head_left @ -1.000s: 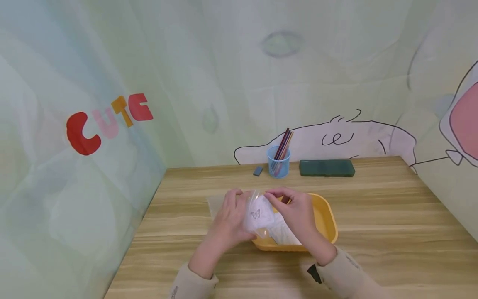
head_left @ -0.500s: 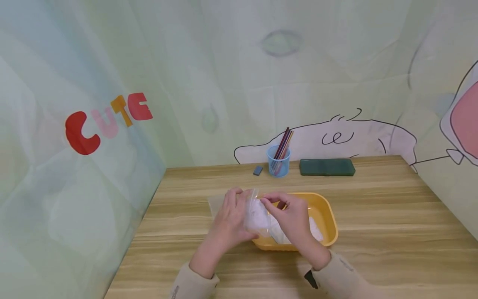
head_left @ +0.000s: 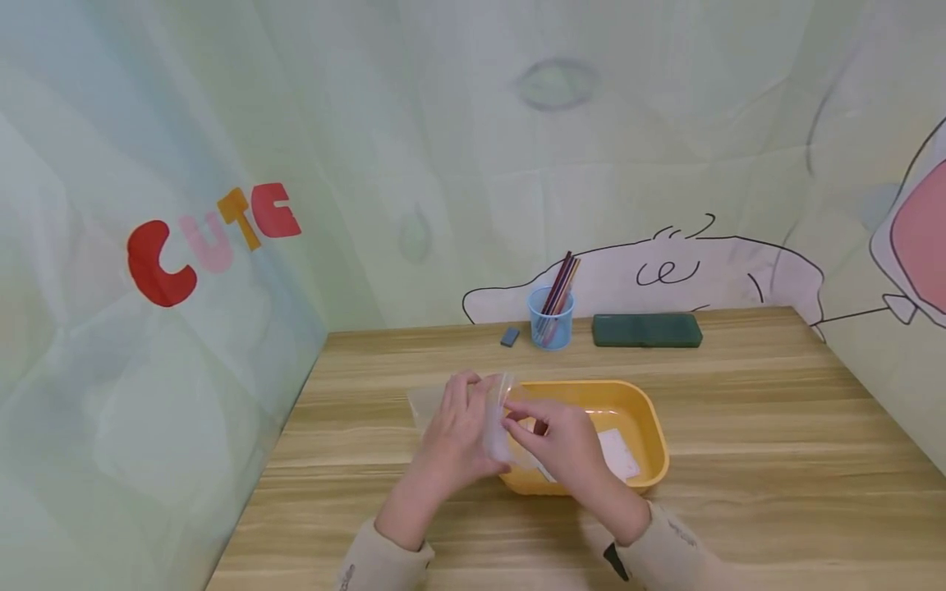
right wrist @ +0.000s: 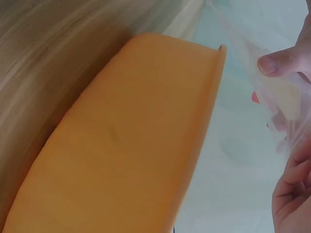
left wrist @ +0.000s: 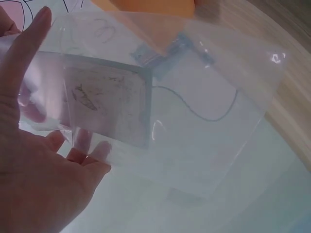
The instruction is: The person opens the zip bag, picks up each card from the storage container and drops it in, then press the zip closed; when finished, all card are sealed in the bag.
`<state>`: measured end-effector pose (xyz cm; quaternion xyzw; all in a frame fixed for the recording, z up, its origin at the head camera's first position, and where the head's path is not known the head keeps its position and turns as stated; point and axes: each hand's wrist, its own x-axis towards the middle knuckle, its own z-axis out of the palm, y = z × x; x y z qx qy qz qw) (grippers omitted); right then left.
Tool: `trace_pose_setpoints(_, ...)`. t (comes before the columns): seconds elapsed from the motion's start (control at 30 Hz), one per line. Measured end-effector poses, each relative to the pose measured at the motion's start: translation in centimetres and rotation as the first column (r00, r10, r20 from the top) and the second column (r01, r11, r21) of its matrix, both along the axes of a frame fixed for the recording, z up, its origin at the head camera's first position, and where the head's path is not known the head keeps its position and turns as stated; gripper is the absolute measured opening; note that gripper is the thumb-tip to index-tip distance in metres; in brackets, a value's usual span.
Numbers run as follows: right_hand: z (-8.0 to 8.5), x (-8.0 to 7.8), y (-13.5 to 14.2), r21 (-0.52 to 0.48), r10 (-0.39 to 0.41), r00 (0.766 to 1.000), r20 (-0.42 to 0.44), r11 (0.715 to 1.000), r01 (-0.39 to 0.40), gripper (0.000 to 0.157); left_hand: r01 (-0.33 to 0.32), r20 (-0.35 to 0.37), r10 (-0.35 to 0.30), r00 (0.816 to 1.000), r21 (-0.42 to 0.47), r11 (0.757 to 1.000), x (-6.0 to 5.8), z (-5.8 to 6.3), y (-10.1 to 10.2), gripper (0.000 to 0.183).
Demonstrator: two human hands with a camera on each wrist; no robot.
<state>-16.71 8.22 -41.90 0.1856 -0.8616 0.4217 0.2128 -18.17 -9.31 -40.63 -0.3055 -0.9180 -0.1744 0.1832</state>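
Note:
My left hand (head_left: 460, 431) holds a clear plastic zip bag (head_left: 499, 423) over the left end of a yellow tray (head_left: 646, 410). In the left wrist view the bag (left wrist: 204, 145) spreads out past the left fingers, wide and see-through. Within it lies a white card (left wrist: 116, 104) with a butterfly drawing and a darker edge. At the bag's mouth, my right hand (head_left: 565, 443) pinches the card's near end between thumb and forefinger; that end is mostly hidden by the fingers. The tray's outer wall (right wrist: 112, 136) fills much of the right wrist view.
A white patterned sheet (head_left: 619, 455) lies in the tray. Along the back of the wooden table (head_left: 769, 427) stand a blue eraser (head_left: 510, 337), a blue cup (head_left: 551, 330) with pencils and a dark green case (head_left: 647, 331). A printed cloth rises behind.
My right hand has moved left toward the bag, and the butterfly card has slid further into it. More of the sheet in the tray shows. My left hand stays in place.

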Motion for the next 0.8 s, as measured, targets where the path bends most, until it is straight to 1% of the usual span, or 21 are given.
trace_pose_setpoints(0.07, 0.0, 0.1, 0.2, 0.024, 0.022, 1.000, -0.022, 0.999, -0.022, 0.025, -0.006, 0.005, 0.006, 1.000, -0.004, 1.000, -0.1, -0.1, -0.1, 0.117)
trace_pose_setpoints(0.17, 0.1, 0.3, 0.8, 0.019, 0.030, 0.999, -0.043, 0.999, -0.029, 0.027, -0.015, 0.015, 0.015, 1.000, 0.005, 1.000, -0.2, -0.2, -0.3, 0.117)
trace_pose_setpoints(0.3, 0.4, 0.2, 3.2, 0.033, -0.012, 0.997, -0.074, 0.999, 0.014, 0.016, -0.032, 0.036, 0.031, 0.999, 0.020, 0.999, -0.4, -0.2, -0.8, 0.117)
trace_pose_setpoints(0.37, 0.4, -0.2, 4.9, 0.089, -0.041, 0.998, -0.049, 0.995, 0.045, 0.011, -0.040, 0.051, 0.039, 0.998, 0.023, 0.999, -0.4, -0.1, -1.0, 0.117)
trace_pose_setpoints(0.43, 0.2, -0.6, 6.8, 0.180, -0.067, 0.997, 0.029, 0.982, 0.061, 0.011, -0.049, 0.065, 0.048, 0.997, 0.017, 0.999, -0.5, -0.1, -1.2, 0.117)
trace_pose_setpoints(0.5, -0.1, -0.9, 8.6, 0.296, -0.100, 0.985, 0.141, 0.954, 0.054, 0.014, -0.055, 0.077, 0.054, 0.996, 0.013, 0.998, -0.5, 0.0, -1.4, 0.117)
trace_pose_setpoints(0.57, -0.4, -0.9, 9.9, 0.410, -0.128, 0.960, 0.249, 0.912, 0.015, 0.019, -0.056, 0.083, 0.055, 0.995, 0.013, 0.998, -0.5, 0.1, -1.5, 0.117)
trace_pose_setpoints(0.63, -0.8, -0.9, 10.7, 0.507, -0.156, 0.931, 0.330, 0.861, -0.036, 0.024, -0.062, 0.085, 0.061, 0.995, 0.006, 0.998, -0.5, 0.2, -1.6, 0.117)
trace_pose_setpoints(0.7, -1.4, -1.0, 11.1, 0.600, -0.182, 0.915, 0.360, 0.796, -0.078, 0.030, -0.058, 0.083, 0.057, 0.995, 0.011, 0.998, -0.5, 0.2, -1.7, 0.117)
trace_pose_setpoints(0.8, -2.3, -1.2, 11.0, 0.706, -0.219, 0.909, 0.356, 0.700, -0.107, 0.031, -0.053, 0.077, 0.052, 0.996, 0.013, 0.999, -0.5, 0.1, -1.8, 0.116)
